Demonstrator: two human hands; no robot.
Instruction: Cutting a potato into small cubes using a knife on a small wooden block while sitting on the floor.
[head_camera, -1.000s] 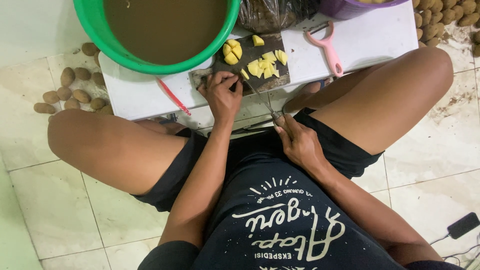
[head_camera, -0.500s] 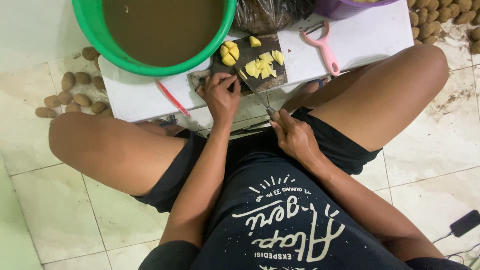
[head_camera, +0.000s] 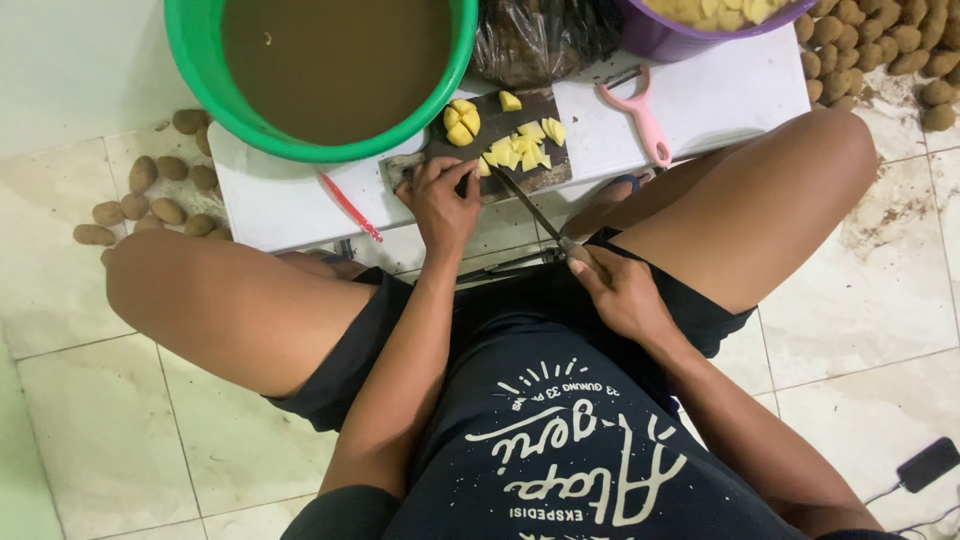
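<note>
The right hand (head_camera: 622, 290) is gripping the handle of a knife (head_camera: 530, 205), fingers closed around it; the blade is angling up toward the dark cutting board (head_camera: 545, 100), its tip lying at the board's near edge beside the yellow potato pieces (head_camera: 520, 148). The left hand (head_camera: 443, 200) is resting on the board's near-left corner, fingers curled down and pinching a small piece against it; what sits under the fingertips is hidden. The board is sitting at the middle of a low white table (head_camera: 730, 90), between the person's bare knees. A green basin (head_camera: 330, 70) of brown water is overhanging the table's far-left corner. A pink peeler (head_camera: 640, 115) is lying right of the board. A purple bowl (head_camera: 700, 25) of cut pieces is standing at the far-right edge. Unpeeled potatoes (head_camera: 140, 200) are lying on the tiled floor, left.
</note>
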